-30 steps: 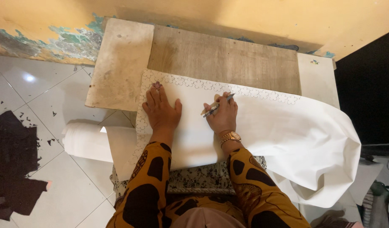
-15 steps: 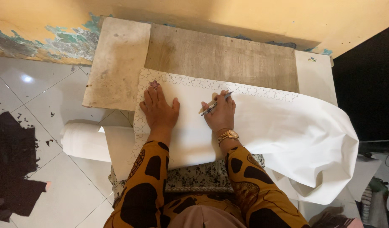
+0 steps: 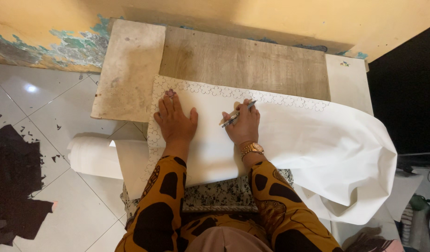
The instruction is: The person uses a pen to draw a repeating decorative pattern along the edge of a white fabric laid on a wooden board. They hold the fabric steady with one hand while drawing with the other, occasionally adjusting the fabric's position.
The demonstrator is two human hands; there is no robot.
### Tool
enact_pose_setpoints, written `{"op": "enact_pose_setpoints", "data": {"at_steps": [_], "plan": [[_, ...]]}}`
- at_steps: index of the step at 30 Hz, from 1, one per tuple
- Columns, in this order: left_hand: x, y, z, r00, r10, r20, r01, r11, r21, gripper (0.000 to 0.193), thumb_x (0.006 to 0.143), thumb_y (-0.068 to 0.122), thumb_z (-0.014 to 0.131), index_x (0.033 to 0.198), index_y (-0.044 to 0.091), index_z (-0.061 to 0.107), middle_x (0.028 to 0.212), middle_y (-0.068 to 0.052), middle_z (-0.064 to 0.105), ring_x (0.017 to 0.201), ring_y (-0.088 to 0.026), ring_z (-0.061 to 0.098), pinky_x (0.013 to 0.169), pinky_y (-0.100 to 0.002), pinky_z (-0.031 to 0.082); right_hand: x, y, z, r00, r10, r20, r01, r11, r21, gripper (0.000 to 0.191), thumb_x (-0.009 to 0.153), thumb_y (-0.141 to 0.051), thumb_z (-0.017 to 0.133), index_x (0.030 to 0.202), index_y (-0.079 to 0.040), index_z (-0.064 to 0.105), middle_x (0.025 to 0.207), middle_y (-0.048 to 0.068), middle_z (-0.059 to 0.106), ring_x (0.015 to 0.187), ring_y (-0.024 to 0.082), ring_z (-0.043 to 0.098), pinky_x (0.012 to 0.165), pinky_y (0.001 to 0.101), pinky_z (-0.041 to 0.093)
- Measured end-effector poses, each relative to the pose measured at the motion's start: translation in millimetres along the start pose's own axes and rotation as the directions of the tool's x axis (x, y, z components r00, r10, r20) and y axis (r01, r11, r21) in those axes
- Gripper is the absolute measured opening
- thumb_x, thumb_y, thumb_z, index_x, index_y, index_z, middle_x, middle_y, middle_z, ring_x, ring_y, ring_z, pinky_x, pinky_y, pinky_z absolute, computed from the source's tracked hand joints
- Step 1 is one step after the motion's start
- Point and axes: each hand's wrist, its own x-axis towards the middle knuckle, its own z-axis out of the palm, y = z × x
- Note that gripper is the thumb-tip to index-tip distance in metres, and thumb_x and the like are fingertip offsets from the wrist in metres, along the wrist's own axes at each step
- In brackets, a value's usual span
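A white cloth lies spread over the low wooden desk, its far edge carrying a drawn band of small flower outlines that runs just beyond both sets of fingers. The left hand lies flat on the cloth, fingers released and spread, fingertips touching the patterned band near its left corner, where one small flower is filled in dark. The right hand rests on the cloth just to the right of the left, its fingers clenched around a slim dark pen that slants up and to the right, tip close to the flower band. A gold wristwatch sits on the right wrist, below those fingers. To the right of the right hand's fingers the cloth bulges in loose folds off the desk edge; to the left of and below the left hand's fingers a rolled white part of the cloth lies on the tiled floor. No packages, labels or signs show near the fingers. Compared with half a second ago, both hands keep the same places and the same grip on the cloth and pen; only the view has shifted slightly.
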Motion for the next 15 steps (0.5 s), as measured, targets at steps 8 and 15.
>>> {"op": "enact_pose_setpoints", "data": {"at_steps": [8,15], "plan": [[2.6,-1.2,-0.4,1.0,-0.011,0.029,0.011,1.0,-0.002,0.082,0.095,0.054,0.045,0.159,0.006,0.028,0.166,-0.019,0.02,0.153,-0.034,0.014,0.116,-0.053,0.018,1.6,-0.4,1.6,1.0,-0.001,-0.013,0.002,1.0,0.008,0.045,0.085,-0.036,0.079,0.107,-0.003,0.059,0.126,0.023,0.06,0.124,0.041,0.051,0.111,0.0541,0.031],[1.0,-1.4,-3.8,1.0,-0.001,0.004,0.001,1.0,-0.013,0.081,0.096,0.054,0.048,0.157,0.004,0.032,0.165,-0.021,0.025,0.153,-0.034,0.017,0.116,-0.053,0.019,1.8,0.5,1.1,1.0,-0.016,-0.022,0.016,1.0,0.027,0.045,0.085,-0.035,0.079,0.108,-0.003,0.059,0.127,0.025,0.059,0.125,0.041,0.05,0.112,0.0537,0.031]]}}
